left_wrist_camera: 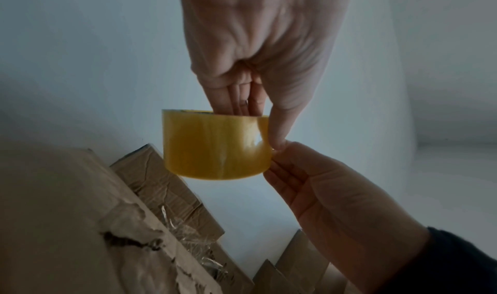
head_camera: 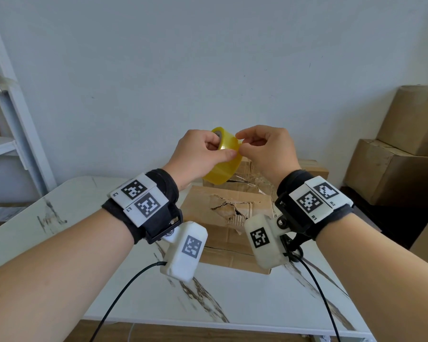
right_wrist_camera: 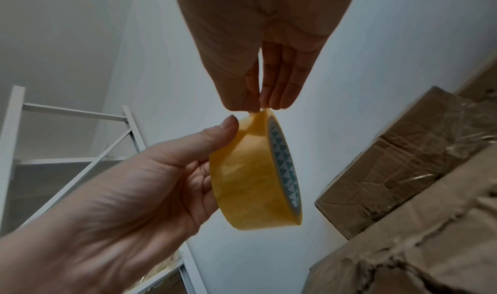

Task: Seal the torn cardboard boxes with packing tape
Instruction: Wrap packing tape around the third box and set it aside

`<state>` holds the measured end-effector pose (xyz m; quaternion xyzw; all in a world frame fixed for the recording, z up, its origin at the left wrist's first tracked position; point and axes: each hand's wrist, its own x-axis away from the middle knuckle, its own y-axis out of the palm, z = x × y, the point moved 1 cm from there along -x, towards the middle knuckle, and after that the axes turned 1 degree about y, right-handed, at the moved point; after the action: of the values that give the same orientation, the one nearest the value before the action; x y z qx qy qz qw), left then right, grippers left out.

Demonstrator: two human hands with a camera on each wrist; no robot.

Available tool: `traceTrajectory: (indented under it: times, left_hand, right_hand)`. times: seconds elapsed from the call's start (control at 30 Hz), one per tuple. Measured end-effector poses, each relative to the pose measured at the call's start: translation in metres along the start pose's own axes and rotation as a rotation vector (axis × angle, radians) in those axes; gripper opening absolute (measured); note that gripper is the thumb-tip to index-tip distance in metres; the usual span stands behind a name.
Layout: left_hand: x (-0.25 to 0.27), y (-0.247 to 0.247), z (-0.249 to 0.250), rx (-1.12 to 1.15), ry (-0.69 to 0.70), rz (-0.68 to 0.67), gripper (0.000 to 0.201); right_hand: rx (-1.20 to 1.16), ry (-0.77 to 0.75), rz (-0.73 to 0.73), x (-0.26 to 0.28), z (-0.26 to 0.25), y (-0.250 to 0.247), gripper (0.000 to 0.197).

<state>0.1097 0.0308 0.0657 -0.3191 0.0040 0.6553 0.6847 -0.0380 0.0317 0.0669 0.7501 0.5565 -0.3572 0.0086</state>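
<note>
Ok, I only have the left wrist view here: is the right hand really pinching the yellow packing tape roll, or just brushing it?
Observer: In the right wrist view the right hand has its thumb and fingertips together on the rim of the yellow packing tape roll. I cannot tell whether a tape end is lifted.
Operator: What is the torn brown cardboard box sitting on?
Observer: The head view shows the torn brown cardboard box lying on a white marble-patterned table.
Operator: Anything off to my left?
Observer: Head view again: a white shelf rack stands left of the table.
</note>
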Motion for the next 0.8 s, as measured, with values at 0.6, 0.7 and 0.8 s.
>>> traceTrajectory:
  times: [0.6,0.7,0.8]
  left_hand:
    - [-0.002,-0.009,-0.012,-0.007,-0.028,0.005,0.017]
    - [0.001,-0.009,-0.014,0.022,-0.016,0.026,0.017]
    - [0.004,-0.01,-0.015,0.014,0.001,0.025,0.013]
  right_hand:
    - [0.097,-0.027,-0.033,0.003,-0.004,0.006,0.023]
    - [0.06,-0.037,-0.044,0.003,-0.005,0.007,0.021]
    - [0.052,-0.052,-0.048,0.004,-0.003,0.008,0.021]
